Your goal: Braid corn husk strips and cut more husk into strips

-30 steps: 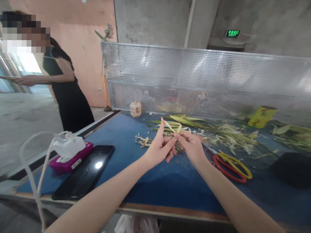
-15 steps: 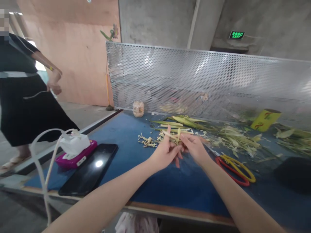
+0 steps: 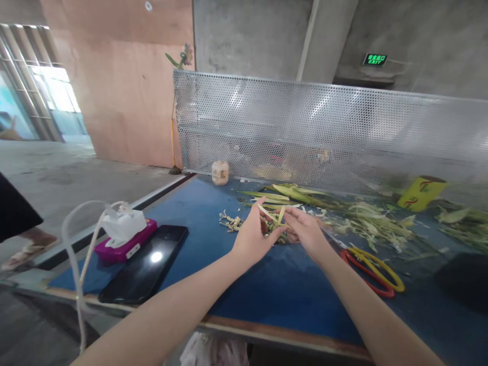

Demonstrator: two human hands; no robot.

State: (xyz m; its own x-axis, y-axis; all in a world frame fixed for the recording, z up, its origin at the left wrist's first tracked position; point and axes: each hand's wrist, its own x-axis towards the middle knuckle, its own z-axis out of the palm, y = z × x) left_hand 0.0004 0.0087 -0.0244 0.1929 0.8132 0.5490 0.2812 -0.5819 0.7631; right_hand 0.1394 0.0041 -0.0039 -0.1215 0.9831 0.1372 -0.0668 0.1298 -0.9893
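The thin pale yellow-green leaf strips [image 3: 271, 216] are held just above the blue-topped table [image 3: 267, 290], pinched between left hand [image 3: 253, 239] and right hand [image 3: 305, 231], fingertips closed on them. Red-and-yellow-handled scissors [image 3: 371, 269] lie near the right hand, a flat black phone [image 3: 147, 264] well to the left

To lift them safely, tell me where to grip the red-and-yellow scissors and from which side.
Take the scissors by their handle loops, coming from above with the right hand, probably. They lie flat on the blue table, loops nearest that arm, blades pointing away toward the leaf scraps.
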